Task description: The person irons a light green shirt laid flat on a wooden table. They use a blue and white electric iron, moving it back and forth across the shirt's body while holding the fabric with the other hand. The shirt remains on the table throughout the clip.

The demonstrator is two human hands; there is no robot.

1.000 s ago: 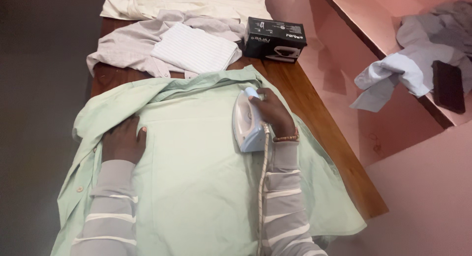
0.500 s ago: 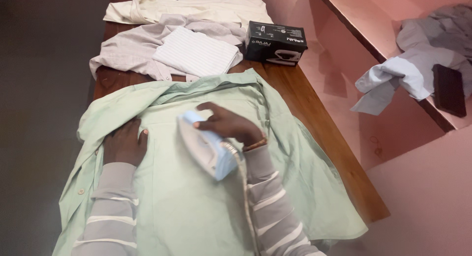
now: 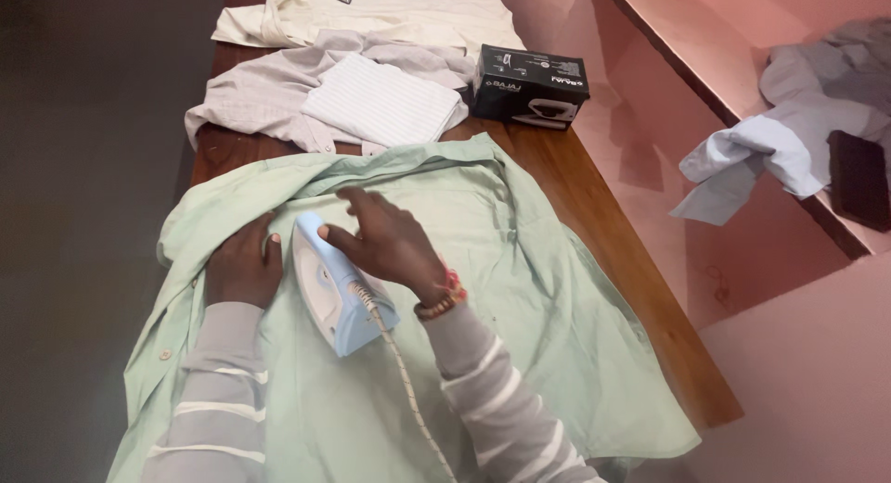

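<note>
Green shirt [image 3: 520, 288] under iron [image 3: 336, 296], right hand [image 3: 390, 242] on iron, left hand [image 3: 243, 268] pressing shirt

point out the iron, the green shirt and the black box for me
iron [image 3: 327, 293], head view, on its pale blue and white body beside the handle.
green shirt [image 3: 520, 260], head view, on the flat cloth right of the right hand.
black box [image 3: 529, 86], head view, on its top face.

Pale green shirt [image 3: 520, 288], white-and-light-blue iron [image 3: 339, 293], grey white-striped sleeves [image 3: 492, 399], black box [image 3: 531, 86], brown wooden table [image 3: 603, 232]
</note>
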